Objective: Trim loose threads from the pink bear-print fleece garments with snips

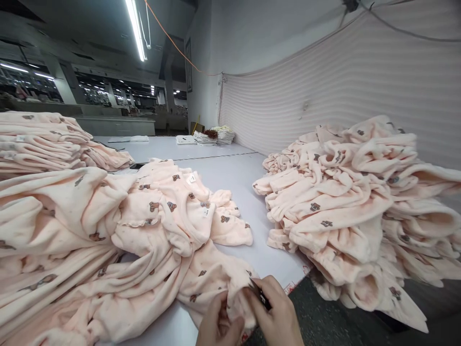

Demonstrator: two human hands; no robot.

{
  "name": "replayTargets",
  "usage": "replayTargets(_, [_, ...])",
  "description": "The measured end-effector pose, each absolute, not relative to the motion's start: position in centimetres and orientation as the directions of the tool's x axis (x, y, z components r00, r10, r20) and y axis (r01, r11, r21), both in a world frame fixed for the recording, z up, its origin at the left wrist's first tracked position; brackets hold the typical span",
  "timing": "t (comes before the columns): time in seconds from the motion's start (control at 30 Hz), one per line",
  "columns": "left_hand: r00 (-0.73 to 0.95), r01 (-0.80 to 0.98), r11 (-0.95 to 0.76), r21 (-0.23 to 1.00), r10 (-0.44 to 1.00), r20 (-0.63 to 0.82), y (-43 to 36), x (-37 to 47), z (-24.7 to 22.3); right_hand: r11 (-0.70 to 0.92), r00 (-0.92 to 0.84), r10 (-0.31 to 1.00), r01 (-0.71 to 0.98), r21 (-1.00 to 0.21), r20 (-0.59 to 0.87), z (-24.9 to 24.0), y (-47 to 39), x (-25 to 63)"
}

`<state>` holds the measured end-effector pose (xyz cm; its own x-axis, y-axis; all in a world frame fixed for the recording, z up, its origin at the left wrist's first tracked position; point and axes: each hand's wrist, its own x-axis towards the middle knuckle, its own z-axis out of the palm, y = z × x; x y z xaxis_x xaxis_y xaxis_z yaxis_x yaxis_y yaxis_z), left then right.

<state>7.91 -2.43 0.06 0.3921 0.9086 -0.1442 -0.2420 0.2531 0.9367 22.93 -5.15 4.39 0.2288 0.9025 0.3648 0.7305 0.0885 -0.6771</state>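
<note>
At the table's front edge, my left hand (pixel 220 321) is closed on a fold of a pale pink fleece garment (pixel 212 271) printed with small brown bears. Close beside it, my right hand (pixel 275 312) is wrapped round slim dark thread snips (pixel 260 294), their tip against the same cloth. The blades are partly hidden by the fingers and fabric. The garment's body spreads up and left over the table, where its edges merge with other pink garments (pixel 154 230). White labels (pixel 192 178) show at the necklines.
A large loose heap of pink garments (pixel 334 211) overhangs the table's right side. Folded pink garments (pixel 39 144) are stacked at the left. Small white piles (pixel 205 138) lie at the far end of the white table (pixel 234 163). Striped cloth (pixel 324 91) covers the right wall.
</note>
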Motion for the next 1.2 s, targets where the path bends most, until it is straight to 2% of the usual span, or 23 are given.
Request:
replayTargets(0.07, [0.429, -0.361, 0.314, 0.878, 0.892, -0.143, -2.0, 7.7, 1.0, 0.083, 0.274, 0.851, 0.772, -0.63, 0.448, 4.3, -5.0, 22.2])
replayTargets(0.17, [0.522, -0.382, 0.425, 0.821, 0.832, -0.188, -1.5, 6.4, 1.9, 0.056, 0.276, 0.822, 0.832, -0.553, 0.499, 4.6, -4.2, 21.1])
replayTargets(0.23, [0.55, -0.445, 0.471, 0.761, 0.815, -0.183, -1.2, 5.6, 2.1, 0.074, 0.211, 0.873, 0.834, -0.547, 0.439, 5.2, -3.7, 20.5])
replayTargets(0.4, [0.613, -0.568, 0.552, 0.611, 0.779, -0.134, -1.0, 4.3, 2.8, 0.145, -0.017, 0.981, 0.719, -0.68, 0.192, 7.0, -4.4, 20.5])
replayTargets(0.5, [0.624, -0.582, 0.562, 0.587, 0.772, -0.121, -1.2, 4.0, 3.5, 0.2, -0.134, 0.979, 0.767, -0.61, 0.153, 7.6, -5.2, 20.7])
replayTargets(0.57, [0.628, -0.589, 0.552, 0.59, 0.772, -0.096, -1.2, 3.8, 3.8, 0.205, -0.143, 0.978, 0.805, -0.557, 0.153, 7.9, -5.3, 20.7])
replayTargets(0.63, [0.643, -0.583, 0.547, 0.601, 0.763, -0.072, -1.2, 3.7, 4.0, 0.201, -0.132, 0.978, 0.785, -0.586, 0.16, 8.1, -5.1, 20.6])
replayTargets(0.77, [0.662, -0.556, 0.558, 0.616, 0.745, -0.077, -1.1, 3.4, 4.0, 0.226, -0.15, 0.974, 0.648, -0.727, 0.169, 8.4, -5.0, 20.3])
replayTargets(0.87, [0.659, -0.508, 0.572, 0.644, 0.74, -0.137, -1.2, 3.0, 4.5, 0.23, -0.169, 0.973, 0.686, -0.69, 0.157, 8.6, -5.2, 19.9])
replayTargets(0.93, [0.643, -0.505, 0.571, 0.648, 0.749, -0.159, -1.3, 2.7, 5.0, 0.236, -0.159, 0.972, 0.7, -0.674, 0.175, 8.6, -5.4, 19.7])
replayTargets(1.1, [0.651, -0.493, 0.572, 0.656, 0.742, -0.158, -1.4, 1.5, 5.8, 0.2, 0.061, 0.96, 0.531, -0.824, 0.273, 6.0, -6.1, 20.7])
replayTargets(1.2, [0.654, -0.42, 0.563, 0.711, 0.731, -0.192, -1.3, 1.1, 5.6, 0.094, 0.191, 0.946, 0.614, -0.784, 0.263, 2.4, -6.9, 21.6])
